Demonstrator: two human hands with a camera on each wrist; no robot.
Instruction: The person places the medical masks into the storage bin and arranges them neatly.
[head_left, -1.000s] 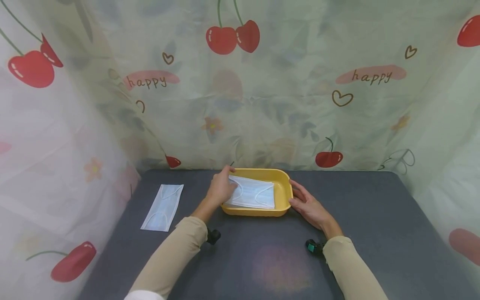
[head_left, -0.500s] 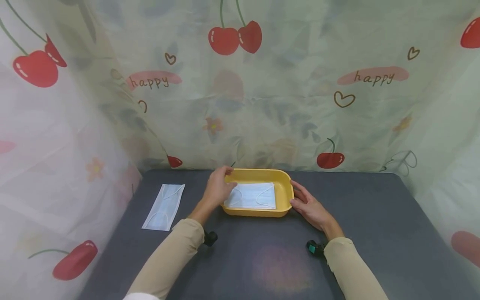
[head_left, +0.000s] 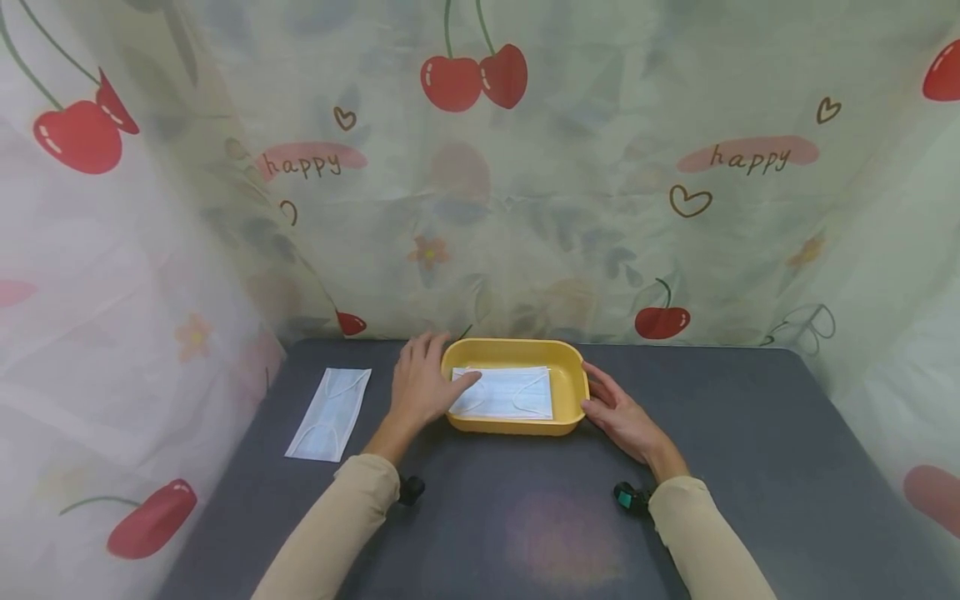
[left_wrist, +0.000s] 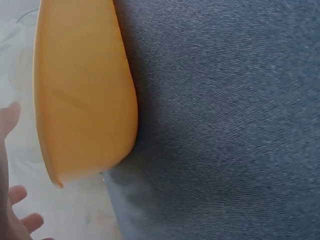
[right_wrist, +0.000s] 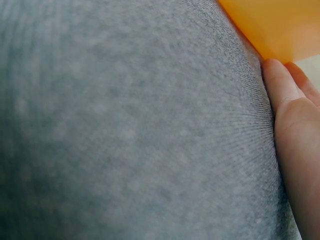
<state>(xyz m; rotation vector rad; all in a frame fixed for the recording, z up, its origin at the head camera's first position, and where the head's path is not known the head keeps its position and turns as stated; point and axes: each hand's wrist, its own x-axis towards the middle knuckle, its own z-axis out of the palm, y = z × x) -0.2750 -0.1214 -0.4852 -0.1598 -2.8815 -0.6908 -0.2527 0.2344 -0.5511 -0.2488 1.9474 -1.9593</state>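
A light blue face mask (head_left: 513,392) with white ear loops lies flat inside a yellow plastic tray (head_left: 517,427) toward the back of the table. My left hand (head_left: 422,385) is spread at the tray's left end, holding nothing; its thumb reaches over the rim and overlaps the mask in the head view. In the left wrist view its fingertips (left_wrist: 33,222) stand apart from the tray's outer wall (left_wrist: 87,85). At the right end, my right hand (head_left: 621,418) rests its fingertips and thumb against the tray's side. The right wrist view has these fingers (right_wrist: 280,82) low at the tray's corner.
A second face mask (head_left: 330,414) lies flat on the dark grey table (head_left: 540,517), left of my left forearm. A cherry-printed curtain (head_left: 525,208) hangs behind the table and along both sides. The tray stands near the back edge.
My left hand has let go of the mask in the tray, spread its fingers and drawn back left. The mask now lies flat. The right hand stays at the tray.
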